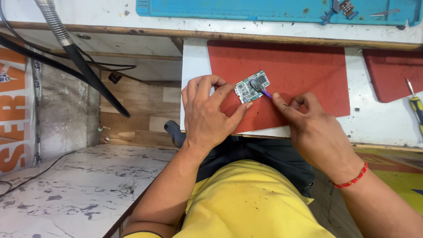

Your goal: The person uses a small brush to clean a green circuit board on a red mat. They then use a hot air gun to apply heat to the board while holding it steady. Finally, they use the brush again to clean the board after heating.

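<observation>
A small green circuit board (252, 86) lies on a red mat (299, 75) on the white worktop. My left hand (207, 114) pins the board down, with the index finger along its near-left edge and the thumb at its lower corner. My right hand (313, 128) pinches a thin purple-handled tool (265, 92) whose dark tip rests on the board's right part. A red bead bracelet (351, 180) circles my right wrist.
A second red mat (392, 72) and a yellow-handled screwdriver (414, 103) lie at the right. A blue tray (273, 9) with small metal tools runs along the back. A flexible metal hose (55, 22) and black cables hang at left above a marbled floor.
</observation>
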